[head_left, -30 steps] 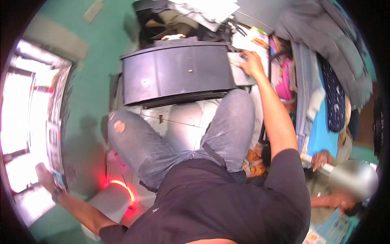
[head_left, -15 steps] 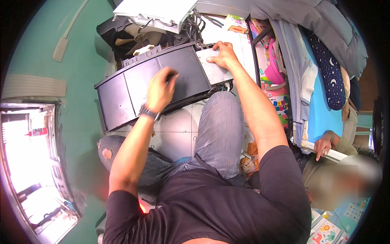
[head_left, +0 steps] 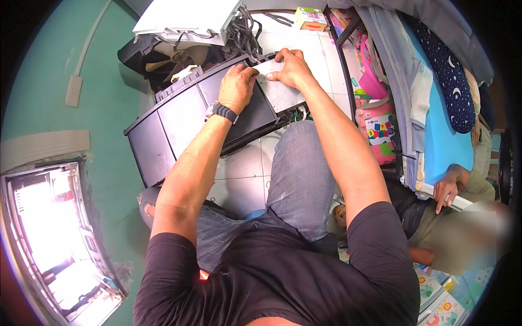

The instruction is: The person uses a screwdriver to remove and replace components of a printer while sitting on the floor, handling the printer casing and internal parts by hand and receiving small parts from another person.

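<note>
A long dark-grey plastic housing (head_left: 182,122) with panelled sections lies slantwise on the floor before my knees. At its right end sits a flat silver metal plate (head_left: 287,98). My right hand (head_left: 292,70) grips this plate, thumb pressed on its face and fingers bent over its far edge. My left hand (head_left: 237,89), with a black watch (head_left: 224,112) at the wrist, is over the housing at the plate's left edge. Its fingers are curled together; whatever they may hold is too small or hidden to tell. Wires (head_left: 300,113) show below the plate's near edge.
Behind the housing are a fan (head_left: 179,58), a white panel (head_left: 187,20) and bundled black cables (head_left: 247,32). Pliers (head_left: 278,19) and a small yellow box (head_left: 311,18) lie on the tiles. A dark-framed rack (head_left: 345,81) stands right. Another person's hand (head_left: 447,190) rests on a bed rail.
My left hand has moved right and away from me, from above the housing's middle to the metal plate's left edge. My right hand keeps its grip on the plate.
</note>
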